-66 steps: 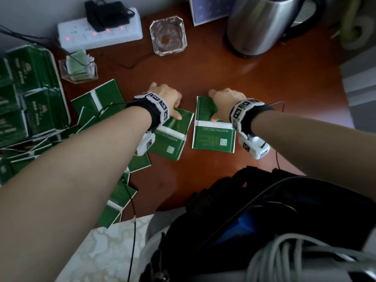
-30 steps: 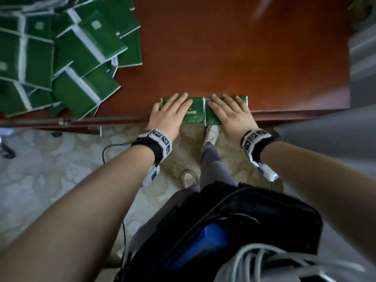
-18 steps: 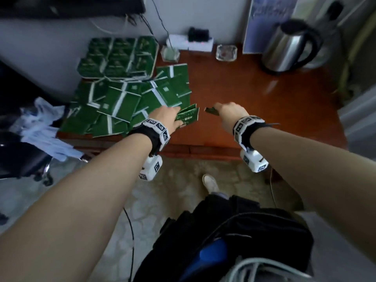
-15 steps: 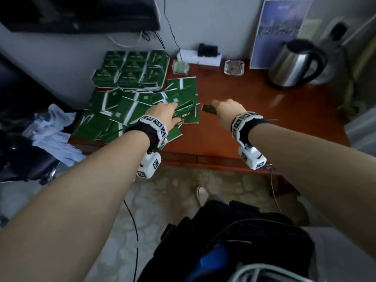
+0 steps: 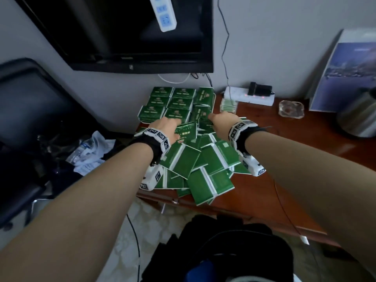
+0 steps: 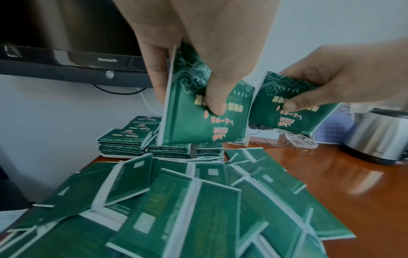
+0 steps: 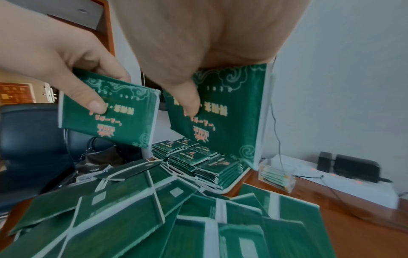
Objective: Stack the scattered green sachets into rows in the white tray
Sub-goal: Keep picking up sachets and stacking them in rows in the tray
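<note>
My left hand [image 5: 169,127] pinches one green sachet [image 6: 198,120] between thumb and fingers, held upright above the scattered sachet pile [image 5: 199,163]. Beside it, my right hand [image 5: 220,120] pinches a second green sachet [image 7: 229,120] the same way, printed face towards the wrist. Both hands hover at the near edge of the white tray [image 7: 234,185], which stands at the table's back left corner and holds rows of stacked sachets [image 5: 177,103]. The pile lies loose on the brown table between me and the tray.
A small clear holder [image 5: 228,104], a white power strip [image 5: 250,96], a glass ashtray [image 5: 291,109] and a steel kettle [image 5: 358,117] line the back of the table. A television [image 5: 122,33] hangs above. A black chair [image 5: 30,110] stands left of the table.
Both hands slid two sachets to the table's front edge, lifted one each, and carried them back and left over the pile to the tray.
</note>
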{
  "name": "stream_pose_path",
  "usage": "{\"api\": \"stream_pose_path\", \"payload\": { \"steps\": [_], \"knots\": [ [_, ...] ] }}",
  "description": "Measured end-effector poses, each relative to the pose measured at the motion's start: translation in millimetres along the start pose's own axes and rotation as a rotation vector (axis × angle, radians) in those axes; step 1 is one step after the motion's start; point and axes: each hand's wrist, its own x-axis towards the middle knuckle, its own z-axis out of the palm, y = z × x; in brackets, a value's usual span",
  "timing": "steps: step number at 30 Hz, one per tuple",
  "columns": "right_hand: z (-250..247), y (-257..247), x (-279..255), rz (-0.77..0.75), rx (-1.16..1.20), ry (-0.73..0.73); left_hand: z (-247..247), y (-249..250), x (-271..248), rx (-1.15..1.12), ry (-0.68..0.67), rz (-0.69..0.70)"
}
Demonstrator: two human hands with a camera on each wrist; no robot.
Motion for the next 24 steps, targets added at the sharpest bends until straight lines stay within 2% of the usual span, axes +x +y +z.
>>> {"api": "stream_pose_path", "payload": {
  "steps": [9,24],
  "knots": [
    [-1.3,-57.8,100.7,-0.003,0.055,-0.115,5.1,-100.5,53.4,0.027,-0.097,-0.057],
    [24.6,-118.9,223.7,0.222,0.059,-0.171,31.8,-237.5,196.2,0.015,-0.104,0.166]
  ]
}}
